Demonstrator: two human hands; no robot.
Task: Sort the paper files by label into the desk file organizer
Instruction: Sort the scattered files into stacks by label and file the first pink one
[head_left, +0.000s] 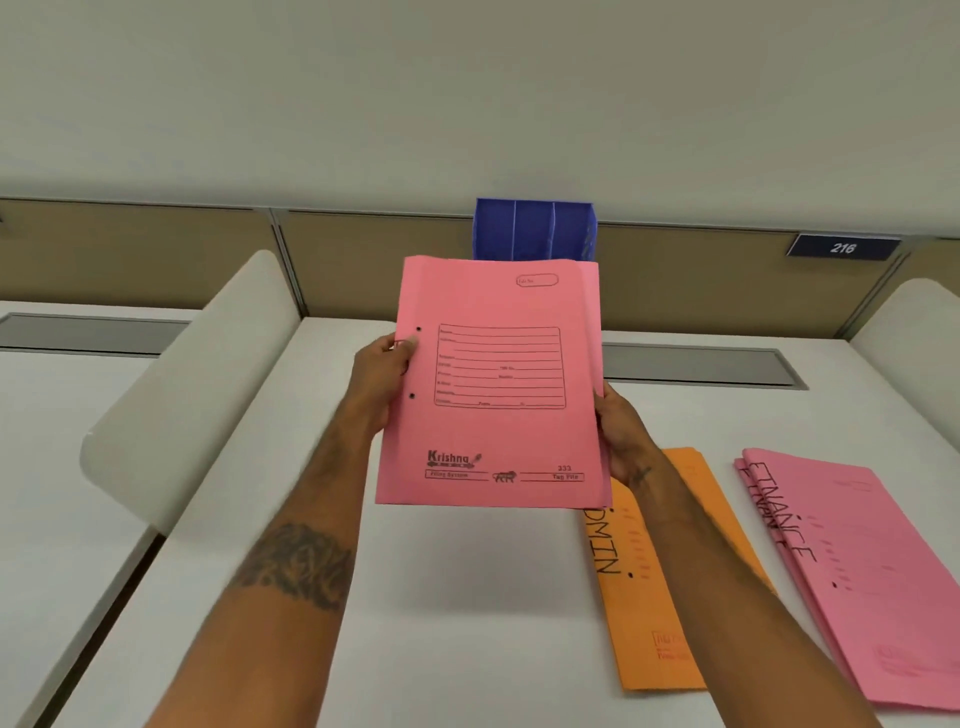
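White laminate covers the table (457, 597), and at its left edge a pale rounded divider panel (192, 384) is seen rising at a slant. Next, the left hand (382, 382) is held up above the table, its fingers (408, 344) closed on the left edge of a pink file (493, 384) beside two punched holes. The file is held upright in the air with its printed cover toward the camera; a ruled form box and the word "Krishna" can be read on it, but no handwritten label can be made out on this side. Directly behind its top edge, a blue file organizer (535, 228) with upright compartments is stood at the back of the table against the tan partition (727, 280). The right edge of the file is gripped by the right hand (621, 431), whose fingers are mostly hidden behind the paper. Further right, an orange file (654, 613) marked with letters ending "DMIN" is laid flat on the table, partly crossed by the right forearm. Just beside it, a small stack of pink files (872, 561) marked "FINANCE" is laid flat. Above, a dark plate reading "216" (842, 247) is fixed to the partition.
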